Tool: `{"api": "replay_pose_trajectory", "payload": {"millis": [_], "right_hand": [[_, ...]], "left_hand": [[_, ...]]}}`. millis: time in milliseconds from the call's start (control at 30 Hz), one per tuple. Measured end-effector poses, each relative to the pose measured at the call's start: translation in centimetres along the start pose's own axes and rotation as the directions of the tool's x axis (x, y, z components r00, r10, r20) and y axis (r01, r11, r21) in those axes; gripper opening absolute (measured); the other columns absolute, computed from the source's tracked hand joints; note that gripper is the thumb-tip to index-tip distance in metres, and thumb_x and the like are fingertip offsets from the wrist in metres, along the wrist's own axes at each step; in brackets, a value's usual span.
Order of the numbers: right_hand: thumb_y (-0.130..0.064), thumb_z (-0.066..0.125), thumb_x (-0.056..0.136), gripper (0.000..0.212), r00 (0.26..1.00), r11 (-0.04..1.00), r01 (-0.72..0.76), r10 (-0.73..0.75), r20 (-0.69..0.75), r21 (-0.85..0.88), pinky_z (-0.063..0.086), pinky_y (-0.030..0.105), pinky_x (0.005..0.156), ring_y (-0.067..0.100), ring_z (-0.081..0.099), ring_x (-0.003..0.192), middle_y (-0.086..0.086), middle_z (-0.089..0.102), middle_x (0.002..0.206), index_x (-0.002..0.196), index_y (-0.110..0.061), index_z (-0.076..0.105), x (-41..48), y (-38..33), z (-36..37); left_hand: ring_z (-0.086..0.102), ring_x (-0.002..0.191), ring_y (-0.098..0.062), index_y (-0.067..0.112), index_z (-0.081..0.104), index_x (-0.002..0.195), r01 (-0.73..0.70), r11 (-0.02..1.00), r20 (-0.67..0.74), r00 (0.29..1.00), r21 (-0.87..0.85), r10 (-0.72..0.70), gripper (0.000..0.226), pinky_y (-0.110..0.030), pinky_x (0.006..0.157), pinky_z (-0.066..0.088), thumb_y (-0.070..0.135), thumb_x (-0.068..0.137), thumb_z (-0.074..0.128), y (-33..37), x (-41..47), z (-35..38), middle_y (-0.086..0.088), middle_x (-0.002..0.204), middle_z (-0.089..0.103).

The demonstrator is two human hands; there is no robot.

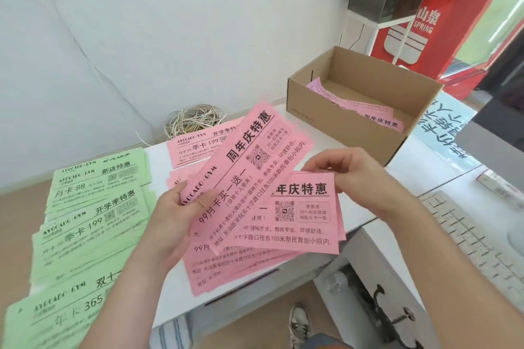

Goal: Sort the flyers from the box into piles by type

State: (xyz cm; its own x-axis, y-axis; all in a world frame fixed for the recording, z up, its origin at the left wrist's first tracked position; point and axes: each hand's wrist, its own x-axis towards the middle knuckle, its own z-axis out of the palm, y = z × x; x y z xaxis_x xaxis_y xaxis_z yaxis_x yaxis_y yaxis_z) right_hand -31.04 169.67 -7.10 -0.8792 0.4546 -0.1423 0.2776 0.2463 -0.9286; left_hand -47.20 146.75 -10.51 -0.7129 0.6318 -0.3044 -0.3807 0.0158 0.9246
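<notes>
A fan of pink flyers (pixel 249 178) is held over the white table (pixel 360 207), gripped at its lower end by the left hand (pixel 173 221), thumb on top. One flyer's upper edge is pinched by the right hand (pixel 348 173). More pink sheets (pixel 368 115) are seen lying in the open cardboard box (pixel 340 122). Green piles (pixel 93 207) are laid at the left. Black print and a QR code are borne by each held flyer.

twine coil (pixel 194 119) by wall | white keyboard (pixel 467 244) | red sign (pixel 442 8) | shoe (pixel 299 321)
</notes>
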Motion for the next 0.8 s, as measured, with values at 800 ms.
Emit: {"api": "replay_pose_trajectory", "payload": {"millis": [800], "right_hand": [[-0.015,0.053,0.092,0.028,0.972,0.866,-0.223,0.164,-0.167,-0.448,0.044,0.024,0.069,0.014,0.057,0.087,-0.004,0.065,0.106,0.116,-0.026,0.063,2.0,7.4,9.5]], "left_hand": [[0.058,0.064,-0.009,0.026,0.064,0.072,0.146,0.652,-0.367,0.905,0.744,0.215,0.014,-0.025,0.054,0.037,0.02,0.082,0.072,-4.9,-3.0,-5.5,0.012,0.07,0.065]]}}
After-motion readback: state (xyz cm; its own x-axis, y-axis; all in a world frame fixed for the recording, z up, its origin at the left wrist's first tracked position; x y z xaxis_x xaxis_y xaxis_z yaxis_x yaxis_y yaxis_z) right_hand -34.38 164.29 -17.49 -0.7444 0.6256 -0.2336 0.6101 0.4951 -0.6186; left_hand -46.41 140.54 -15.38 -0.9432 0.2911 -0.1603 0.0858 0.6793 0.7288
